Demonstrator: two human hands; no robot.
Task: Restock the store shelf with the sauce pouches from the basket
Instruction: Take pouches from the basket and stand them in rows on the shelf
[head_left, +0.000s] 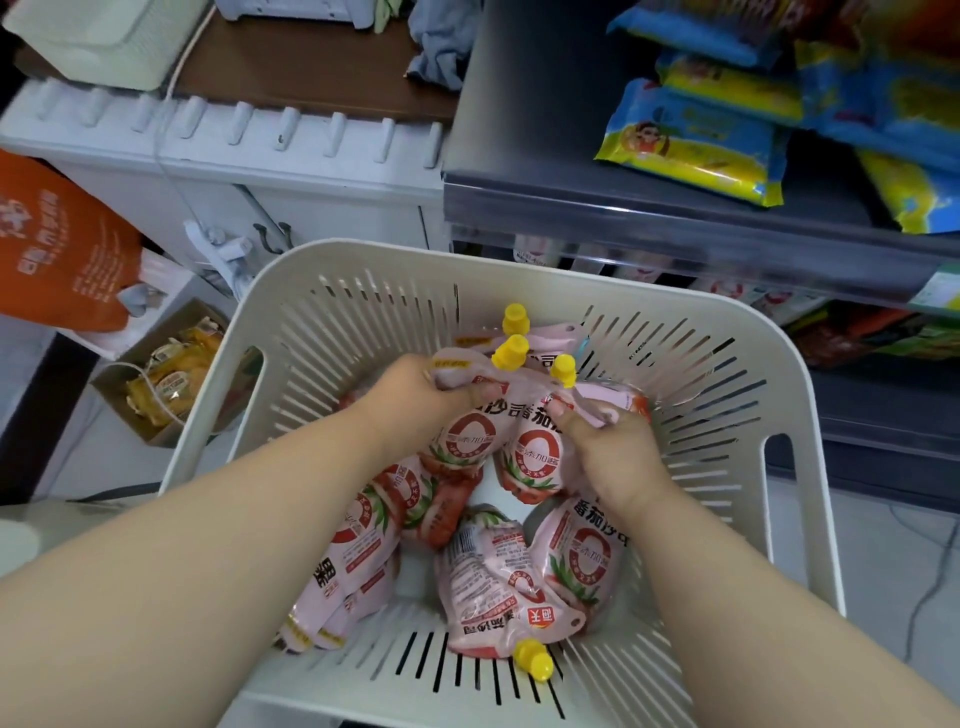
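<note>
One cream slotted basket (363, 257), with the sauce pouches (587, 561) inside. Two hands down in it, close together but not touching. Left hand (415, 387) clamped on the tops of a bunch of pouches toward the basket's far edge. Right hand (613, 447) just beside it, fingers curled round the upper corner of another pouch.

Four yellow caps (511, 352) counted: three clustered near the far edge above the hands, one at the near edge. Loose pouches flat on the basket floor: a stack by the left wall, one label-back-up in the middle, one by the right wall. Exact total hard to give, with overlap and both forearms in the way.

One grey shelf (571, 208) beyond the basket's far right corner, carrying blue-and-yellow packets (691, 145), several cut off by the frame. Blurred goods (769, 299) on the level below, behind a clear rail. At left, one orange bag (52, 234) and one cardboard box (119, 395).
</note>
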